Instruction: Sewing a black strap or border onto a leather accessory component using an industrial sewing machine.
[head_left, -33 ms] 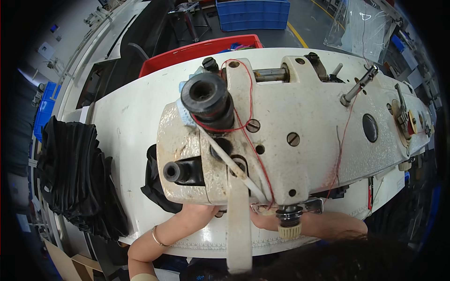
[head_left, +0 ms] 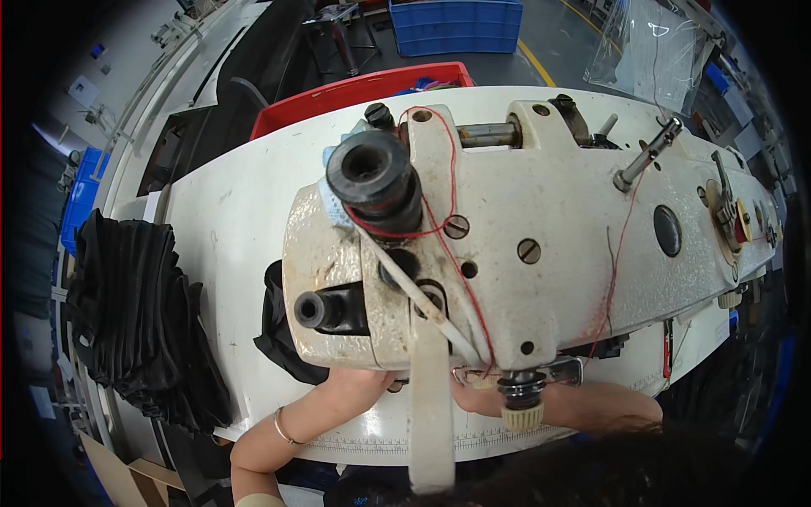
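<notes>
The white head of a sewing machine (head_left: 574,220) fills the middle of the view and covers most of both hands. Beneath its left end goes my left hand (head_left: 365,382), wrist and back of the hand showing, fingers hidden. My right hand (head_left: 475,400) reaches in from the right behind the tension knob (head_left: 522,406); its fingers are out of sight too. A piece of black cloth (head_left: 285,342) sticks out from under the machine, just beyond my left hand. Whether either hand grips it cannot be seen. Red thread (head_left: 454,169) runs over the machine head.
A thick stack of folded black cloth (head_left: 139,325) lies at the left of the white table (head_left: 228,211). Behind the table stand a red bin (head_left: 355,87) and a blue crate (head_left: 456,27). A ruler strip (head_left: 363,444) follows the near edge; an open cardboard box (head_left: 127,473) is lower left.
</notes>
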A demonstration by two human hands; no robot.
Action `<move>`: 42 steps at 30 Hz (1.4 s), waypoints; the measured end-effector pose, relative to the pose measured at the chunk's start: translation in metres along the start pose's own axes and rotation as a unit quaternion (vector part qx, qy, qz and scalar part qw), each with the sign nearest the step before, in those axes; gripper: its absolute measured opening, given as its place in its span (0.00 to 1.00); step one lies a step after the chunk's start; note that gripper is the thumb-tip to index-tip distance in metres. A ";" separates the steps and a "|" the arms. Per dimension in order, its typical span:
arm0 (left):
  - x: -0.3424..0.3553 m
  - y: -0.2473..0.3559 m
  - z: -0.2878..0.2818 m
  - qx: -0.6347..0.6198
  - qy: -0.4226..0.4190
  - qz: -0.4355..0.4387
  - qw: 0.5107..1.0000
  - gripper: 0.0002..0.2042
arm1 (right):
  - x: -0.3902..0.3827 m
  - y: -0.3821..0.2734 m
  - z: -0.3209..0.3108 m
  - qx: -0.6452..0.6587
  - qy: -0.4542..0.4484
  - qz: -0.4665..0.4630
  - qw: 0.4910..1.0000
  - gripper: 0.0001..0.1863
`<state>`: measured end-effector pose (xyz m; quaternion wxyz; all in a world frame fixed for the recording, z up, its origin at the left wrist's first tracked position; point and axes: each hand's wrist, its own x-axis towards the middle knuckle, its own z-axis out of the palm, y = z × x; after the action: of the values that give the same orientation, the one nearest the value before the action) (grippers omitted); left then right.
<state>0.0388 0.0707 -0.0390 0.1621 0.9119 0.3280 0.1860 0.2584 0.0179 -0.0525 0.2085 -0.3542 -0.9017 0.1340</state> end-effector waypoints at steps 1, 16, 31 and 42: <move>0.000 0.000 0.000 0.000 -0.003 0.001 1.000 0.23 | 0.000 0.000 0.000 0.003 -0.001 -0.003 1.000 0.03; 0.017 0.019 -0.005 0.006 0.022 0.007 1.000 0.13 | 0.003 -0.002 -0.007 -0.088 0.025 -0.008 0.996 0.07; 0.004 0.009 0.022 0.089 0.121 0.076 0.986 0.14 | -0.002 0.000 -0.001 -0.150 -0.067 -0.074 0.984 0.12; 0.022 -0.007 0.000 0.066 0.060 0.116 0.989 0.14 | 0.008 0.003 0.002 0.453 0.044 0.217 0.864 0.16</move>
<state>0.0508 0.0903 -0.0370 0.0587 0.9397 0.2404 0.2362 0.2538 0.0253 -0.0528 0.3509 -0.4127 -0.6323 0.5538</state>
